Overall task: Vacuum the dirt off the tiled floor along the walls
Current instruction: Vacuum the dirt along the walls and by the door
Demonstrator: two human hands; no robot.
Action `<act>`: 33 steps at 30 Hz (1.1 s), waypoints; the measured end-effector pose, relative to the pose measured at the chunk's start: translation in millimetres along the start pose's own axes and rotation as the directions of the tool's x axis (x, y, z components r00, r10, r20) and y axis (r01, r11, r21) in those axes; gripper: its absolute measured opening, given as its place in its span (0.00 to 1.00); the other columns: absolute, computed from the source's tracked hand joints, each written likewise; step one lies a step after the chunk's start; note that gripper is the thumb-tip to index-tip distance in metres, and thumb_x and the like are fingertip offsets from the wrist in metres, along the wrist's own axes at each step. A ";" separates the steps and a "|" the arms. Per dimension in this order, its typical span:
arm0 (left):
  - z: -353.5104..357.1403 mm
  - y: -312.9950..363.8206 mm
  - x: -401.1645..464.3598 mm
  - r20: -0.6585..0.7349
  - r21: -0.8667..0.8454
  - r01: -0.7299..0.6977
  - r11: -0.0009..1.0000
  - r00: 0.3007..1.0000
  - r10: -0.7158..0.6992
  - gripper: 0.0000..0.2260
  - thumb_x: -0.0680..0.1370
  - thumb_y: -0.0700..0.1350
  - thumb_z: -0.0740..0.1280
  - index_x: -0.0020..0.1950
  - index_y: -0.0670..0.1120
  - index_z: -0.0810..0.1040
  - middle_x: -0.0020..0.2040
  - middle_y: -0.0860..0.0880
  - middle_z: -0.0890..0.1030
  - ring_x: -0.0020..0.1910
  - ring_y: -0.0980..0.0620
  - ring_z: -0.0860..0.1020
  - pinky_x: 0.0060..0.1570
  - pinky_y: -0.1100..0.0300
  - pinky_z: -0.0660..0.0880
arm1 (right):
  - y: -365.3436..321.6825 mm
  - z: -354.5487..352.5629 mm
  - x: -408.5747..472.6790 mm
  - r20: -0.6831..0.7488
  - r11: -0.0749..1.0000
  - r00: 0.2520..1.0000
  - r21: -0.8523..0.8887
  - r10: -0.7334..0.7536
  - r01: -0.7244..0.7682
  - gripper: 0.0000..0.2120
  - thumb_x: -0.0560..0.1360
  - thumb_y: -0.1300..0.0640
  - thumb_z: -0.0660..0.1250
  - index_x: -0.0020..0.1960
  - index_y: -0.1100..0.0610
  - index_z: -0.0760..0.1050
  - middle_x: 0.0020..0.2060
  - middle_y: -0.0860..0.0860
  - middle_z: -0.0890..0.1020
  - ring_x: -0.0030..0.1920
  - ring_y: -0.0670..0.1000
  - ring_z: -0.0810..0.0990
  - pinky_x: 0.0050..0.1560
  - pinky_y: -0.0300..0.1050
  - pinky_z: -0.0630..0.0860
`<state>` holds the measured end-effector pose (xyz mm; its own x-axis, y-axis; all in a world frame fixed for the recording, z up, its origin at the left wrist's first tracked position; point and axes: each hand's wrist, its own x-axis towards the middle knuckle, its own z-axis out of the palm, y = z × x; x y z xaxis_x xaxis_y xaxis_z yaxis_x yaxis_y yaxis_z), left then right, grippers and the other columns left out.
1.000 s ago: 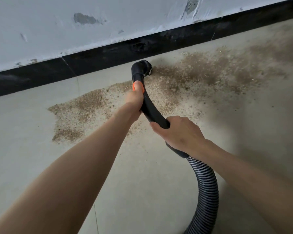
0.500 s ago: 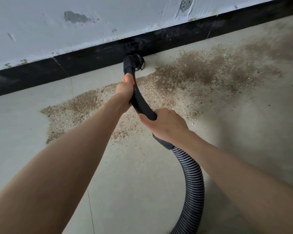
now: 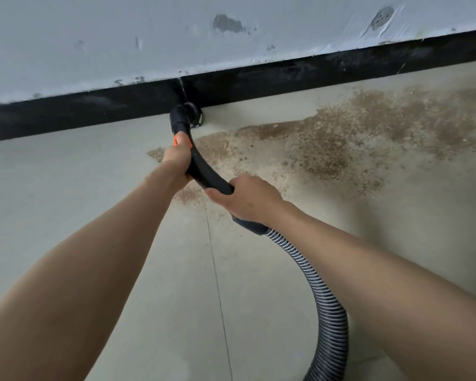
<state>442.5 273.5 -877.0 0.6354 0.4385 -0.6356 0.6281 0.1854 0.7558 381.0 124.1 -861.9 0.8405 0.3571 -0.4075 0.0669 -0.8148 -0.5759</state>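
two hands on one vacuum wand, nozzle at the skirting.

left hand (image 3: 176, 158) fingers clenched round the curved black wand (image 3: 204, 174) just below its orange button (image 3: 180, 138); right hand (image 3: 245, 198) fingers wrapped tight on the wand's lower end, above the one ribbed hose (image 3: 324, 303). wand's long axis runs from lower right up and away to the wall, nozzle (image 3: 186, 115) pointing down on the tiled floor (image 3: 66, 193), touching the black skirting (image 3: 259, 81). one dirt patch (image 3: 327, 138) spreads right of the nozzle, near it; a small bit lies under the hands.
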 end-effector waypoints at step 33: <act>-107.6 -60.9 -44.7 -0.058 -0.063 0.093 0.994 0.994 -0.097 0.15 0.80 0.54 0.54 0.44 0.44 0.70 0.40 0.48 0.73 0.39 0.50 0.73 0.32 0.58 0.71 | -60.7 74.9 -68.2 0.030 0.978 0.999 -0.207 0.011 -0.005 0.24 0.75 0.32 0.58 0.38 0.53 0.70 0.31 0.49 0.77 0.32 0.50 0.75 0.29 0.43 0.64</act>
<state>327.6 337.2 -877.6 0.5445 0.4685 -0.6957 0.6552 0.2802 0.7015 279.3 183.3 -852.3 0.8244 0.3616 -0.4354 0.1729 -0.8934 -0.4146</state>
